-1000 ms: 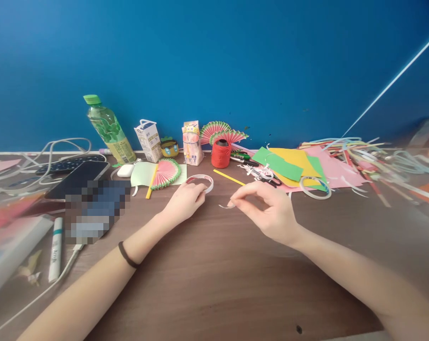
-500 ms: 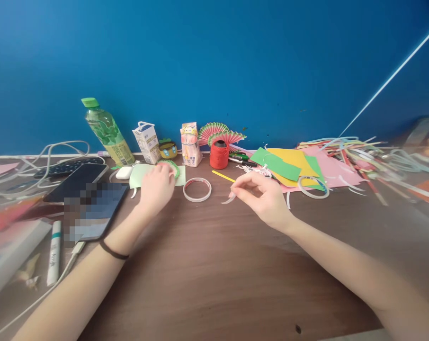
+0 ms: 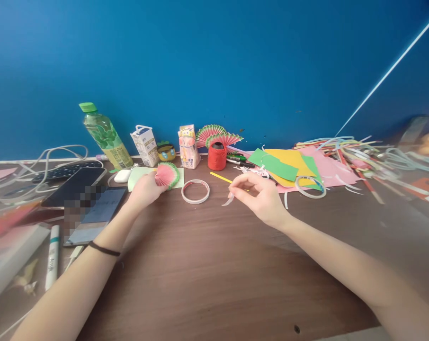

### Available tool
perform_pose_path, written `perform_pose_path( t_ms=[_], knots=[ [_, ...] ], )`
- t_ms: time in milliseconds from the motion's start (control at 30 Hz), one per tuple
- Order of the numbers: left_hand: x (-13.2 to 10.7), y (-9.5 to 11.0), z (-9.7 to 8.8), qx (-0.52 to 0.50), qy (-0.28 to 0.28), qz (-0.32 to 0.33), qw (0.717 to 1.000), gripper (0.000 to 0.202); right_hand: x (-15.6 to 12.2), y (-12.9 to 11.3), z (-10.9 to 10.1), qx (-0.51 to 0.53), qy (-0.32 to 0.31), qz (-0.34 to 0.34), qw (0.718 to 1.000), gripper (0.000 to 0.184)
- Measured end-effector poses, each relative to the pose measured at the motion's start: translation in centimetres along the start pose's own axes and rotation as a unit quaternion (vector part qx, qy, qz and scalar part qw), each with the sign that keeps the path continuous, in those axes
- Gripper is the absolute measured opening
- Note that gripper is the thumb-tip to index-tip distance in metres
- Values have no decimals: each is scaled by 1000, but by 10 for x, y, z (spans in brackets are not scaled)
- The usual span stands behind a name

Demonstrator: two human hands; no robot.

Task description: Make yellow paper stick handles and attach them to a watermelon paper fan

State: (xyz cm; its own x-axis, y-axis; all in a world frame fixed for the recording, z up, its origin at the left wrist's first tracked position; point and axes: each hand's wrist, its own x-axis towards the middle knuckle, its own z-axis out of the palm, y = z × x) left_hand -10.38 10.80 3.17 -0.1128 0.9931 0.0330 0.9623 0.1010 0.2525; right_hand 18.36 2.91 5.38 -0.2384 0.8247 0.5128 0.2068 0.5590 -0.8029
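My left hand [image 3: 146, 192] is closed on the lower edge of a pleated paper fan [image 3: 167, 175], pink with a green rim, over a pale green sheet of paper [image 3: 136, 176]. My right hand [image 3: 259, 196] pinches a short whitish strip of tape [image 3: 227, 201] between thumb and fingertips, with its free end hanging down to the left. Between the hands a roll of double-sided tape [image 3: 195, 192] lies flat on the table. A thin yellow paper strip [image 3: 219, 177] runs partly behind my right hand.
Along the blue wall stand a green-capped bottle [image 3: 106, 137], a milk carton [image 3: 144, 146], a decorated carton [image 3: 188, 148] and a red thread spool [image 3: 217, 157]. Coloured paper [image 3: 274, 163] and another tape roll [image 3: 310, 187] lie right; phones [image 3: 106, 208] and a marker [image 3: 52, 255] lie left.
My left hand has moved slightly left and down and now grips the paper fan, which has tilted up to show its pink face. My right hand keeps its pinch on the tape strip.
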Motion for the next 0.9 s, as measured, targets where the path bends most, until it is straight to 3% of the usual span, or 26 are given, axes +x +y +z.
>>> perform_pose_path(
  t_ms=[133,233,300,400,633,767,900],
  knots=[
    [0,0,3,-43,22,13,999,46,2,-1,-1,3,9,3,1000,3],
    [-3,0,8,19,87,-3,996,53,3,-1,-2,1,12,5,1000,3],
    [-4,-2,10,66,98,-11,993,57,3,-1,-3,0,11,7,1000,3],
    [0,-7,10,52,48,-20,997,59,2,-1,-3,-2,7,13,1000,3],
    [3,-2,-1,-141,-85,-39,986,76,4,-2,-4,13,11,21,1000,6],
    [2,1,-3,-139,-106,-47,983,56,4,-4,-5,16,12,23,1000,6],
    [5,-6,-3,-185,-87,-32,978,49,5,-4,-5,14,14,18,1000,6]
  ],
)
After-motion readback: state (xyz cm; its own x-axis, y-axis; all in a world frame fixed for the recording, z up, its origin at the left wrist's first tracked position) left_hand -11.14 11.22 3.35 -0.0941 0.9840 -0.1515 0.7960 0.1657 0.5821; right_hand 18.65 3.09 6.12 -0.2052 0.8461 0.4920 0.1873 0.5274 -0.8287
